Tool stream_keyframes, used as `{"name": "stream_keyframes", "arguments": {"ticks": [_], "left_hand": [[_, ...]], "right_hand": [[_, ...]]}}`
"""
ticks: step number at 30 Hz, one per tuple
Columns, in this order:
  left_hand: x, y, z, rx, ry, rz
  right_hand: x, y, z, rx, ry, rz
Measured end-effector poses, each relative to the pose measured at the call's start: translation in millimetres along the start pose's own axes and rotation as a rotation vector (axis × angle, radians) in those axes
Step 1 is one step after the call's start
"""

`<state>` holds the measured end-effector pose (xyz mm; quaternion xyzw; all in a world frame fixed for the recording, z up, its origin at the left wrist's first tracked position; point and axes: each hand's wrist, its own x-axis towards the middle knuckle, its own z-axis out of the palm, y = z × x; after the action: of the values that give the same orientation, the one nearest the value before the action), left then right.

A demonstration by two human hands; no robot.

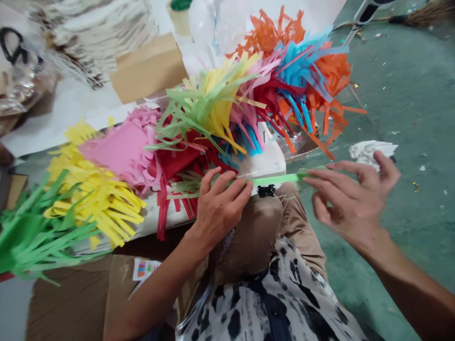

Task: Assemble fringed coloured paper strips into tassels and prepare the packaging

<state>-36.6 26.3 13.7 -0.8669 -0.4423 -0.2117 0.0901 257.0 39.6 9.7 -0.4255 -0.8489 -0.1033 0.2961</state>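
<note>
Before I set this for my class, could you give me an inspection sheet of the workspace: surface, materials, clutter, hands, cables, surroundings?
Surface: white table, largely covered.
Materials: fringed paper in several colours lies across it; a light-green strip spans the hands.
Clutter: tan box, white bundles, plastic bag.
Hands: left hand and right hand each have fingers at the strip, at opposite ends.
Cables: nothing clearly seen.
Surroundings: green floor with scattered bits; cardboard at lower left; broom-like bristles at upper right.
</note>
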Motion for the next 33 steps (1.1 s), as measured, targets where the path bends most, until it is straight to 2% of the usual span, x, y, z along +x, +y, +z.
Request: {"name": "stream_keyframes", "arguments": {"ticks": [5,10,12,14,17,19,24,29,33], "left_hand": [[0.6,-2.8,-0.3,-0.005,-0.002,0.014],[-11.9,-20.3,-15.7,0.048,0.062,-0.027],[-10.7,-20.2,-21.2,0.08,0.117,-0.095],[-2.9,-13.0,-21.1,-0.008,0.123,-0.12],[14.5,2.9,-8.9,-0.253,0.03,-0.074],[23.3,9.7,2.9,-0.325,-0.04,-0.071],[26.5,7.0,20.2,-0.283,-0.123,-0.093],[27.3,4.1,21.8,-0.233,-0.134,-0.076],[29.6,5.6,19.8,-0.237,-0.15,-0.091]], "right_hand": [[19.0,-29.1,14.9,0.054,-0.149,-0.034],[26.5,-17.7,25.7,0.123,-0.15,-0.019],[28.4,-12.2,27.0,0.146,-0.152,-0.046],[29.6,-9.8,28.0,0.149,-0.163,-0.074],[29.8,-10.3,29.4,0.133,-0.169,-0.091],[30.0,-11.2,29.6,0.117,-0.183,-0.09],[33.5,-9.8,28.4,0.118,-0.234,-0.075],[34.7,-9.8,29.9,0.18,-0.242,-0.051],[33.1,-10.9,33.1,0.116,-0.301,-0.015]]}}
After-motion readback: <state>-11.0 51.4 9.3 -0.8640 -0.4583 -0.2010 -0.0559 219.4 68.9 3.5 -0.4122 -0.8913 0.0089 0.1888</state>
